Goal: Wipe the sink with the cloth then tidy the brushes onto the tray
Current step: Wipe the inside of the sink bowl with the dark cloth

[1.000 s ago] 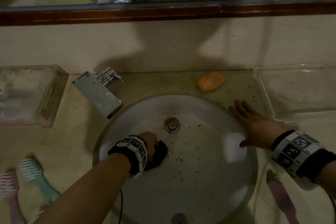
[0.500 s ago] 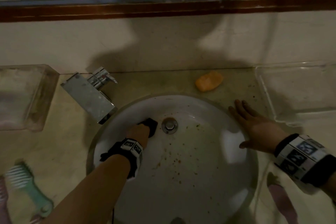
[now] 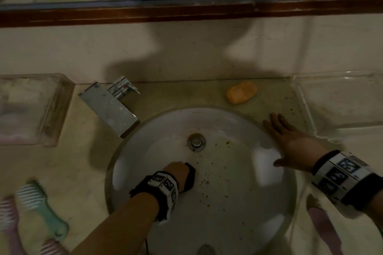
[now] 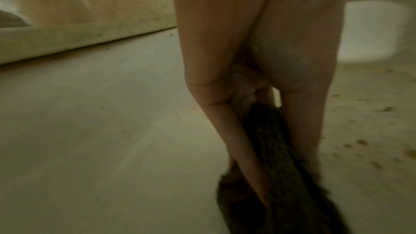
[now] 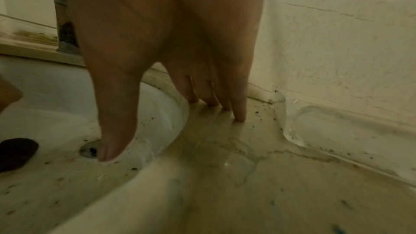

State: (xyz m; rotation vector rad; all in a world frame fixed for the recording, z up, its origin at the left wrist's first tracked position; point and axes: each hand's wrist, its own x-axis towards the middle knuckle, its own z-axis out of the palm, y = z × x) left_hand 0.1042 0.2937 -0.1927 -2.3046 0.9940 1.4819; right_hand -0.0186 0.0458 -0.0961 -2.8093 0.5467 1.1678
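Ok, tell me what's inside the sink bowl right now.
Inside the sink: the drain, scattered brown specks, and the left hand gripping the dark cloth against the basin. Whatever lies under the cloth and hand is hidden.

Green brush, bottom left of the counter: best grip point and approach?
Take the green brush by its handle, the narrow lower part that ends in a rounded loop, not the wide bristle head. It lies flat on the counter, head toward the wall, so come from above and pinch across the handle. A pink brush lies close on its left, so the right side looks freer.
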